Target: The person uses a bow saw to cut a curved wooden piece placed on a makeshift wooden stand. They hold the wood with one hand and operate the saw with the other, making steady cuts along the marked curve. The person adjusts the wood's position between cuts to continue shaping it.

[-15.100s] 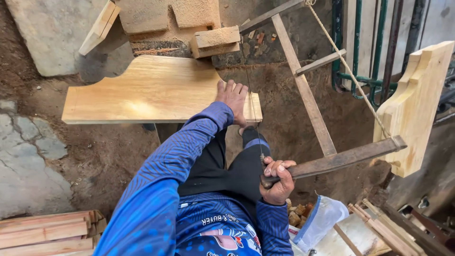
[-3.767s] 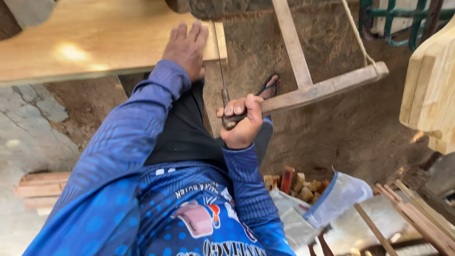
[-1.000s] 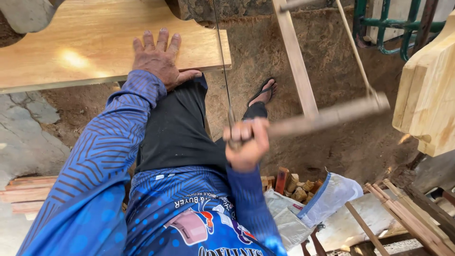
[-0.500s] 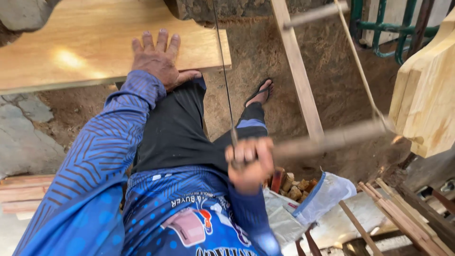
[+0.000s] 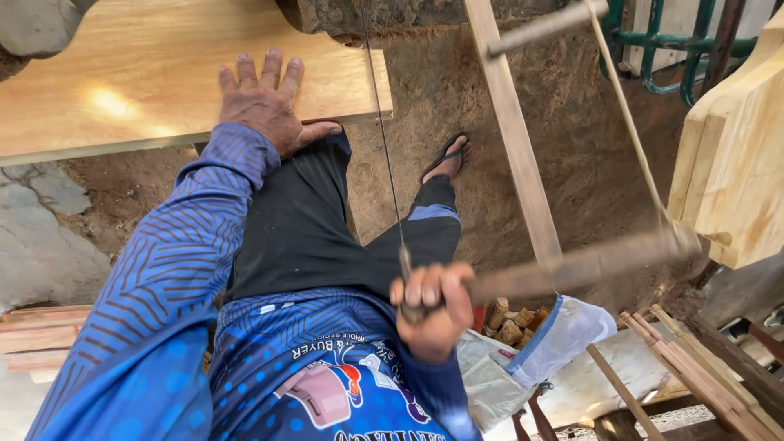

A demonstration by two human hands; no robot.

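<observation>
My left hand (image 5: 263, 102) lies flat, fingers spread, on a pale wooden board (image 5: 122, 90) near its right end. My right hand (image 5: 431, 309) grips the lower arm of a wooden frame saw (image 5: 523, 171), low by my hip. The saw's thin blade (image 5: 382, 139) runs up from my fist across the board's right end. A cord (image 5: 629, 122) spans the frame's other side. My knee in black trousers sits under the board's edge, and my sandalled foot (image 5: 447, 157) rests on the dirt.
A shaped pale timber piece (image 5: 735, 163) stands at the right. A white sack of wood offcuts (image 5: 523, 335) and thin wooden strips (image 5: 694, 367) lie at lower right. Stacked slats (image 5: 33, 335) lie at the left by a stone slab (image 5: 41, 245). Green metal bars (image 5: 678, 41) stand behind.
My right hand has pulled the saw down and back toward my body over the last second. My left hand stays flat on the board.
</observation>
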